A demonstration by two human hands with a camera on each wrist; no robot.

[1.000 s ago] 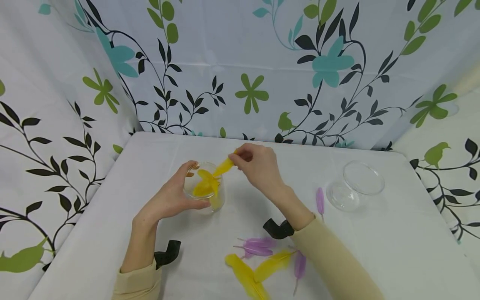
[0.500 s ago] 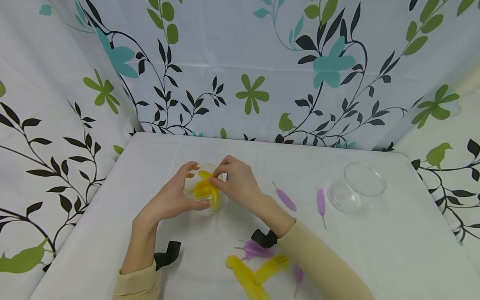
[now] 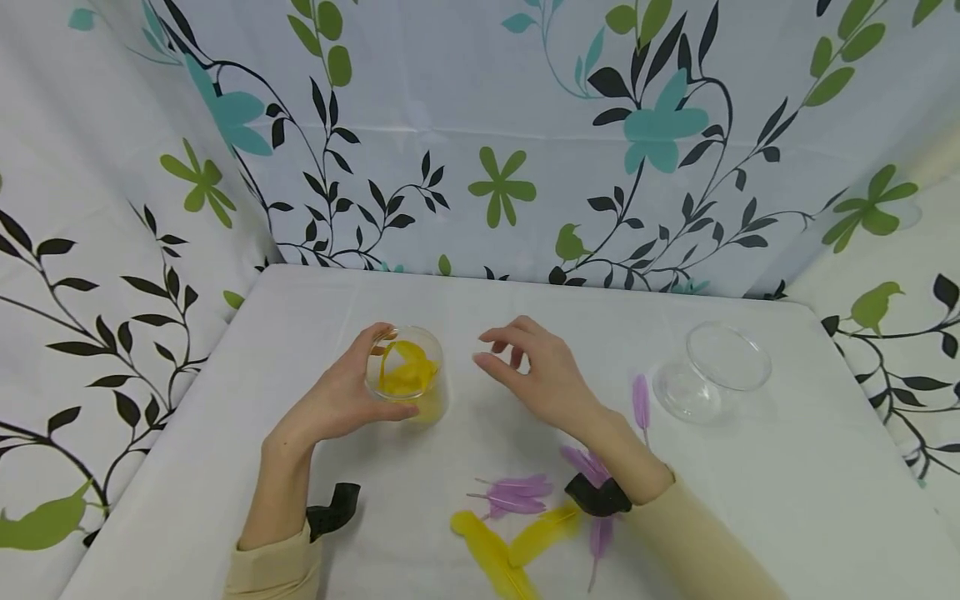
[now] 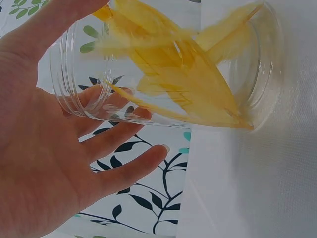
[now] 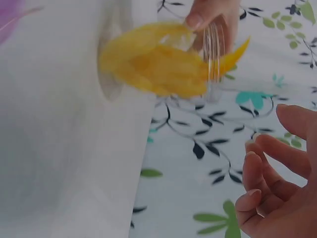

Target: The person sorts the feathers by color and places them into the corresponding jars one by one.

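Note:
A clear jar (image 3: 429, 400) stands on the white table with several yellow feathers (image 3: 408, 375) inside it. My left hand (image 3: 337, 400) grips the jar near its rim, thumb on the near side and fingers around the far side. In the left wrist view the feathers (image 4: 178, 74) press against the transparent wall. To the right of the jar, my right hand (image 3: 543, 375) hovers apart from it, fingers loosely bent and holding nothing. One feather tip (image 5: 237, 55) sticks out past the jar's mouth in the right wrist view.
Yellow feathers (image 3: 491, 554) and purple feathers (image 3: 517, 493) lie at the front of the table. Another purple feather (image 3: 641, 402) rests farther right, beside a clear empty container (image 3: 686, 392) with a round clear rim or lid (image 3: 727, 357). A patterned curtain (image 3: 420, 125) hangs behind.
My right hand brought a yellow feather to the jar, let it go inside, and drew back to the right. The left hand kept its hold on the jar.

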